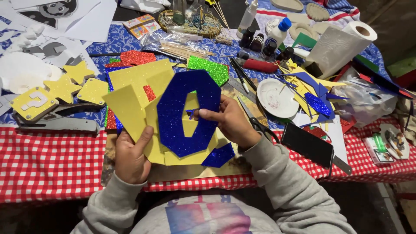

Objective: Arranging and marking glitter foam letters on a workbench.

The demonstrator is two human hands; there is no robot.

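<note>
My left hand (131,157) holds up a yellow foam sheet (130,102) by its lower left edge, thumb pressed on the front. A blue glitter foam ring shape (173,113) lies against the yellow sheet. My right hand (232,122) grips the right side of the blue shape, with its fingertips at the inner cut-out, where a small blue sliver sticks out. A blue glitter offcut (219,155) hangs at the bottom right of the sheet.
Scissors (256,122) lie just behind my right hand. A white dish (277,98), a black phone (308,144), blue and yellow scraps (313,89), a paper towel roll (340,45), green glitter foam (209,68) and yellow stars (65,86) crowd the checked tablecloth (47,162).
</note>
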